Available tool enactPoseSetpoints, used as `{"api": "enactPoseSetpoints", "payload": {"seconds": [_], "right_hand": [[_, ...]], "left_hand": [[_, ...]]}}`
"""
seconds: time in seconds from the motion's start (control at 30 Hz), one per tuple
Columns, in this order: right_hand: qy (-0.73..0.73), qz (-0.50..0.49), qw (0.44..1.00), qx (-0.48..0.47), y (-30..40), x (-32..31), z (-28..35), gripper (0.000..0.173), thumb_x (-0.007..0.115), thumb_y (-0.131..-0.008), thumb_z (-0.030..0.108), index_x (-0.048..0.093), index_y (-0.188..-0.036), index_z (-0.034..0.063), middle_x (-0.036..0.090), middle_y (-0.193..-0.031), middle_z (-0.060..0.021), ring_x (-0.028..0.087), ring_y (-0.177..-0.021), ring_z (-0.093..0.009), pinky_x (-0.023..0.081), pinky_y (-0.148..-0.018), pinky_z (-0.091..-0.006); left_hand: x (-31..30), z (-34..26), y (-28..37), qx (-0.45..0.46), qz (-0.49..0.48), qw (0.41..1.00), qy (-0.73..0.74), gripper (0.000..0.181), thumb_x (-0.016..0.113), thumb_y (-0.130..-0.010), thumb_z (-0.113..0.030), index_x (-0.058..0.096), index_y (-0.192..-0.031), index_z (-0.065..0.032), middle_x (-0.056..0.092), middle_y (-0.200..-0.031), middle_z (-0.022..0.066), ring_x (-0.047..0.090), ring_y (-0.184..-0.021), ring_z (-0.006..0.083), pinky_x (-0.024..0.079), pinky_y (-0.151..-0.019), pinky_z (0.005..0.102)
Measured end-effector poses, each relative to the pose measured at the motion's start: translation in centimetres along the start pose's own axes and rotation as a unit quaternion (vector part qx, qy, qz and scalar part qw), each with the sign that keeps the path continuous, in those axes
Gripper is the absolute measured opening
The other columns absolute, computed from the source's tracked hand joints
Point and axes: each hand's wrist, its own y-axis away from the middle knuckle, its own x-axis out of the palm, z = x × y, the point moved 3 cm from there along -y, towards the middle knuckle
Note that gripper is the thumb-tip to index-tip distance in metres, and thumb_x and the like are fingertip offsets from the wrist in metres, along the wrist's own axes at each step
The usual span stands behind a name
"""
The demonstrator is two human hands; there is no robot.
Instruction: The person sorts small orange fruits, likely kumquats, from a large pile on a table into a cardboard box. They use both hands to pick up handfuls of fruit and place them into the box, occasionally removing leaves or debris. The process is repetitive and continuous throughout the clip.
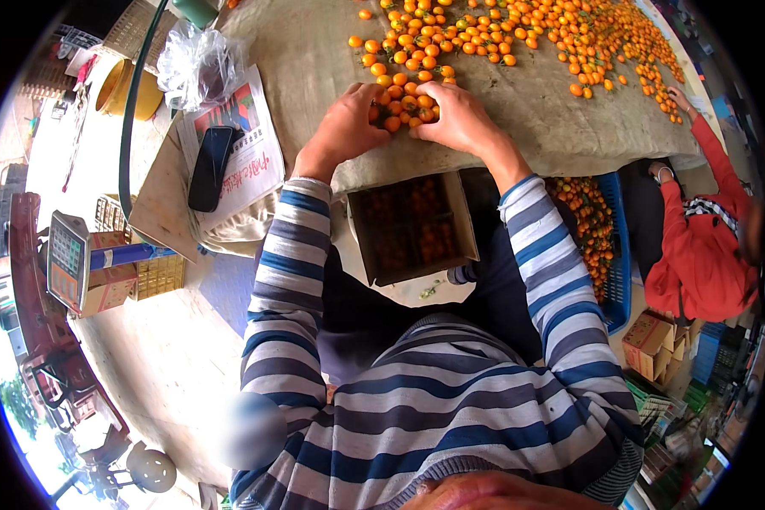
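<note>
My left hand point(349, 127) and my right hand point(457, 119) curl inward from either side around a small heap of orange cherry tomatoes point(409, 105). The heap rests at the near edge of a cloth-covered table point(306, 64). Thumbs and fingers touch the outer fruits, and the palms are partly hidden. Just beyond my fingers, more loose cherry tomatoes point(472, 37) spread across the cloth towards the far right. Below the table edge, between my legs, an open cardboard box point(464, 220) with dividers holds tomatoes in its shaded compartments.
A smartphone point(211, 169) lies on a newspaper point(255, 166) left of my forearm, near a clear plastic bag point(194, 70). Further left stands a digital scale point(69, 261). At right are a blue crate point(621, 255) of tomatoes and a person in red point(701, 268) reaching to the table.
</note>
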Motion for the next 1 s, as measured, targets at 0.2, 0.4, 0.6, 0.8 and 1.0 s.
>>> {"api": "enactPoseSetpoints", "payload": {"seconds": [0.2,0.4,0.6,0.8,1.0], "right_hand": [[-0.033,0.074,0.997,-0.011,-1.1,1.4,0.5,0.062,0.091,-0.076,0.028,0.067,-0.127,0.0022,0.075,-0.117,-0.0216,0.071,-0.112,-0.041,0.058,-0.096,-0.0468],[-0.001,0.059,0.998,-0.028,1.0,1.7,1.6,0.051,0.090,-0.078,0.026,0.068,-0.117,0.0008,0.075,-0.111,-0.0219,0.072,-0.105,-0.042,0.059,-0.089,-0.0485],[-0.037,-0.027,0.997,-0.055,7.7,1.4,3.1,0.045,0.088,-0.080,0.024,0.067,-0.114,0.0033,0.071,-0.107,-0.0192,0.071,-0.097,-0.042,0.058,-0.084,-0.0499],[-0.032,0.024,0.999,-0.024,13.4,4.3,4.7,0.054,0.086,-0.079,0.015,0.064,-0.127,0.0058,0.066,-0.108,-0.0180,0.072,-0.095,-0.041,0.060,-0.081,-0.0488],[-0.073,0.040,0.996,-0.016,13.6,0.9,4.0,0.051,0.087,-0.079,0.018,0.068,-0.123,0.0027,0.067,-0.106,-0.0192,0.070,-0.099,-0.042,0.058,-0.086,-0.0498]], "left_hand": [[0.9,0.0,-0.3,0.024,0.004,0.999,0.045,0.069,0.086,-0.077,-0.009,0.063,-0.143,-0.0058,0.067,-0.130,0.0146,0.075,-0.108,0.0271,0.062,-0.095,0.0378],[1.7,-1.0,1.3,0.074,0.006,0.997,0.023,0.063,0.087,-0.079,-0.011,0.065,-0.139,-0.0059,0.067,-0.121,0.0139,0.074,-0.103,0.0291,0.062,-0.092,0.0385],[3.1,-4.0,5.6,0.123,0.029,0.992,0.005,0.043,0.086,-0.077,-0.009,0.067,-0.116,-0.0046,0.065,-0.102,0.0162,0.068,-0.091,0.0388,0.057,-0.078,0.0441],[2.8,-5.4,9.4,0.160,0.134,0.978,-0.012,0.040,0.086,-0.075,-0.007,0.071,-0.112,-0.0067,0.066,-0.100,0.0127,0.070,-0.090,0.0362,0.059,-0.078,0.0423],[1.5,-4.9,7.5,0.145,0.058,0.988,-0.024,0.033,0.086,-0.080,-0.014,0.074,-0.109,-0.0035,0.073,-0.101,0.0143,0.073,-0.086,0.0314,0.059,-0.078,0.0405]]}}
